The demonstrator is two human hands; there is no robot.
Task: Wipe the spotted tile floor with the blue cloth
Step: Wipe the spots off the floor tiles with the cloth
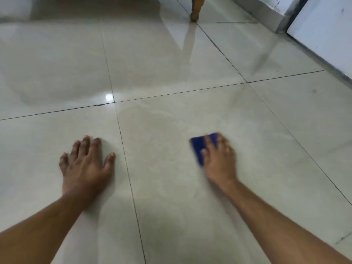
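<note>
text: none legible | labels: none | note: frame blurred, small marks possibly missed

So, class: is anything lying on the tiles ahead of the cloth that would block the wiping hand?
Nothing visible does. The right hand presses the blue cloth flat on the tile floor, and the tiles ahead are bare. The only object is a wooden furniture leg, far ahead near the wall. The left hand rests off to the side.

The cloth (pixel 200 147) is deep blue. The floor tiles (pixel 171 121) are glossy pale beige with faint marbling and dark grout lines. The furniture leg (pixel 196 10) is honey-brown wood.
</note>
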